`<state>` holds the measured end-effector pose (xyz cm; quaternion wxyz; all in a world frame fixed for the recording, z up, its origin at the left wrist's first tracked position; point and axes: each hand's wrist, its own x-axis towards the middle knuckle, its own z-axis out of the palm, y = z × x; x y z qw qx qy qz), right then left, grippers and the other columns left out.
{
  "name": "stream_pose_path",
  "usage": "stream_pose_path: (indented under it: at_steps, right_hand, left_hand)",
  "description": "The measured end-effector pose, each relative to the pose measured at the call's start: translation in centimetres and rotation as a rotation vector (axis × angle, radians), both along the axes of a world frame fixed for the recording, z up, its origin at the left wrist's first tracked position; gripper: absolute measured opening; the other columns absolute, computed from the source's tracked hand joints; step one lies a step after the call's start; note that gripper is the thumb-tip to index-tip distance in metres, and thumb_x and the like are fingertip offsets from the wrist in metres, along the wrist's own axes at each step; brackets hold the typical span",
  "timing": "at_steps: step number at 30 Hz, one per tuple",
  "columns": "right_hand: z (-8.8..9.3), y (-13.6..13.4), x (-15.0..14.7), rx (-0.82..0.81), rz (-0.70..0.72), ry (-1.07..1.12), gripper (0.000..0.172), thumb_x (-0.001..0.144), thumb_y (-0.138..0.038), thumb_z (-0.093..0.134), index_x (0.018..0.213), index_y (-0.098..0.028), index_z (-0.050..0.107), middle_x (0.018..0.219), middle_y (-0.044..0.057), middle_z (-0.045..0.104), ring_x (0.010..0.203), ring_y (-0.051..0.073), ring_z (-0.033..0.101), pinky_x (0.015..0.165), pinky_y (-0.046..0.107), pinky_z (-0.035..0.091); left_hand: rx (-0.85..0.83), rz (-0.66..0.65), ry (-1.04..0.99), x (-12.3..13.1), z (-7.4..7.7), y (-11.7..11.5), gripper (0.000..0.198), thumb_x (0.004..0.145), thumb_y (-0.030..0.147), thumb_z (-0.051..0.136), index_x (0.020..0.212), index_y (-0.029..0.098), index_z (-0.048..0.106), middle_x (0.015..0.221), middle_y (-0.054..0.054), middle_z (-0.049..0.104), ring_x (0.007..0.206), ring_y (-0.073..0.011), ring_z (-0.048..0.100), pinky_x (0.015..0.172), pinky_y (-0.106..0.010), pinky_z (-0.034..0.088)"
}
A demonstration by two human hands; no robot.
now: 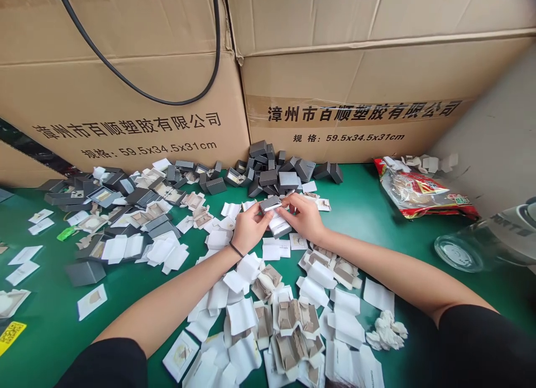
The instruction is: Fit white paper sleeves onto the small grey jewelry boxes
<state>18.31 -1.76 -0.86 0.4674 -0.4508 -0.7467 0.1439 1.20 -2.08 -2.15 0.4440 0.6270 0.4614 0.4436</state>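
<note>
Both of my hands meet at the middle of the green table around a small dark grey box point(271, 204) that has white card at its near side. My left hand point(251, 227) grips the box from the left, thumb on its front. From the other side my right hand point(302, 216) holds it, with thumb and fingers bent at the white card. Just below the hands lie folded white papers point(276, 248). Behind them is a heap of dark grey boxes point(268, 176). What the box contains is hidden by my fingers.
Folded white and grey card inserts point(297, 321) cover the near table. More dark boxes and inserts point(142, 204) spread left. At right lie a red food packet point(422, 190), a clear bottle point(481, 237) and crumpled tissue point(386, 329). Large cartons point(343, 81) stand behind; a black cable point(167, 100) hangs down.
</note>
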Motion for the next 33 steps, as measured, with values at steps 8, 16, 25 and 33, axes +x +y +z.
stream_pose_path:
  at_steps: [8,16,25,33]
  right_hand:
    - [0.8,-0.5,-0.5,-0.301,0.094,0.261,0.018,0.073,-0.03,0.061,0.064,-0.018,0.052,0.054,-0.005,0.048,0.05,0.007,0.039,0.05,0.021,0.033]
    - [1.0,-0.3,-0.5,-0.951,0.466,0.782,0.024,0.062,-0.029,0.072,0.057,-0.016,0.052,0.039,-0.009,0.039,0.035,0.002,0.025,0.039,0.019,0.013]
    - [1.4,-0.7,-0.6,-1.076,0.493,0.902,0.018,0.06,-0.025,0.075,0.07,-0.016,0.063,0.042,-0.01,0.039,0.034,0.0,0.025,0.036,0.016,0.015]
    - [1.0,-0.6,-0.2,-0.966,0.465,0.731,0.025,0.057,-0.032,0.077,0.069,-0.014,0.063,0.055,-0.005,0.052,0.048,0.005,0.042,0.046,0.019,0.034]
  left_hand:
    - [0.552,0.041,0.327,-0.6,1.2,-0.3,0.032,0.085,0.027,0.054,0.115,0.017,0.058,0.104,-0.008,0.07,0.086,-0.0175,0.068,0.073,-0.027,0.058]
    - [1.161,-0.159,0.418,-0.7,2.0,-0.3,0.055,0.085,0.008,0.051,0.137,0.02,0.038,0.139,-0.011,0.046,0.133,-0.0265,0.036,0.101,-0.046,0.047]
    - [1.289,-0.239,0.469,-0.5,2.5,-0.4,0.052,0.081,0.003,0.054,0.13,0.021,0.047,0.123,-0.011,0.057,0.13,-0.0268,0.04,0.097,-0.049,0.049]
    - [1.359,-0.228,0.498,-0.6,2.9,-1.0,0.044,0.078,0.006,0.061,0.12,0.018,0.053,0.114,-0.008,0.058,0.121,-0.0249,0.046,0.098,-0.049,0.048]
